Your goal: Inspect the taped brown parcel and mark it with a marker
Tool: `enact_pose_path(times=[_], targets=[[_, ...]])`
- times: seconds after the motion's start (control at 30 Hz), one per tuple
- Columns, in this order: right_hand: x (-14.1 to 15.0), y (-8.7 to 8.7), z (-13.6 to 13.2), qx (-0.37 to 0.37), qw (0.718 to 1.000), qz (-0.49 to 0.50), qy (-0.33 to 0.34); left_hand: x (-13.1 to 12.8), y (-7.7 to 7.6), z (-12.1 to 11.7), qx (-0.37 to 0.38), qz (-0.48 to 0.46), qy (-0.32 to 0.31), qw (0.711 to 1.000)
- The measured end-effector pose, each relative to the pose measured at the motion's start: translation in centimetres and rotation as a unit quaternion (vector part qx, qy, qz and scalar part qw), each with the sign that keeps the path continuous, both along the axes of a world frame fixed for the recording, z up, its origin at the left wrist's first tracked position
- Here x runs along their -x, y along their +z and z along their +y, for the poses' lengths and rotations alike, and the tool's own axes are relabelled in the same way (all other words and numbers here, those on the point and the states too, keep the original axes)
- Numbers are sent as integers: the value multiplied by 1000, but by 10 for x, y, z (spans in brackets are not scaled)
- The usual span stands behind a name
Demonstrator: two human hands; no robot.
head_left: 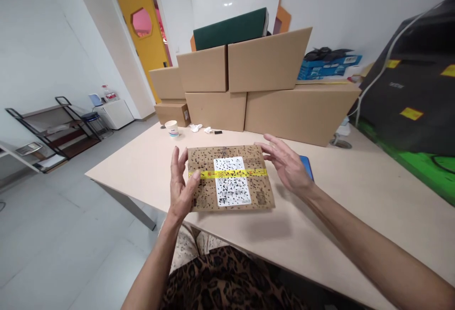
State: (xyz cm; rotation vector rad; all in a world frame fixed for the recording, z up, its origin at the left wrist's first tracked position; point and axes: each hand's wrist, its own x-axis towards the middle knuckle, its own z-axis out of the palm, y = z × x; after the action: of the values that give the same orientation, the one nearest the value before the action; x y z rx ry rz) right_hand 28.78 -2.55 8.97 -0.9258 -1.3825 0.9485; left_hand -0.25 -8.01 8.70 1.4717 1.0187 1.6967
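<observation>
A flat brown cardboard parcel [231,179] lies on the beige table [355,191] in front of me. It has black speckled print, a white label in the middle and a yellow tape band across it. My left hand [180,182] rests against the parcel's left edge, fingers up and spread. My right hand [286,160] hovers at the parcel's far right corner with the fingers apart, touching or just off the edge. Neither hand grips anything.
A blue phone [306,167] lies just right of the parcel, partly behind my right hand. Stacked cardboard boxes [249,82] fill the table's far side. A paper cup [172,128] and crumpled tissue [195,127] sit at the far left. A black metal shelf [57,130] stands on the floor at left.
</observation>
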Motion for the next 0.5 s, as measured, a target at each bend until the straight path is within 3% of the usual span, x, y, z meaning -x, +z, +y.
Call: enact_pose_path(times=[0.1,0.27,0.43,0.5], targets=[[5,-8,3,33,999,11,14,-1,-6,12,35,10,-22,999],[7,-25,10,66,998,-8,19,3,-30,21,132,3,-11,991],[-2,-31,12,146,984,-99,1,9,-50,-14,201,-11,46,978],[-2,-30,8,176,977,-119,20,8,-53,-30,200,9,34,979]])
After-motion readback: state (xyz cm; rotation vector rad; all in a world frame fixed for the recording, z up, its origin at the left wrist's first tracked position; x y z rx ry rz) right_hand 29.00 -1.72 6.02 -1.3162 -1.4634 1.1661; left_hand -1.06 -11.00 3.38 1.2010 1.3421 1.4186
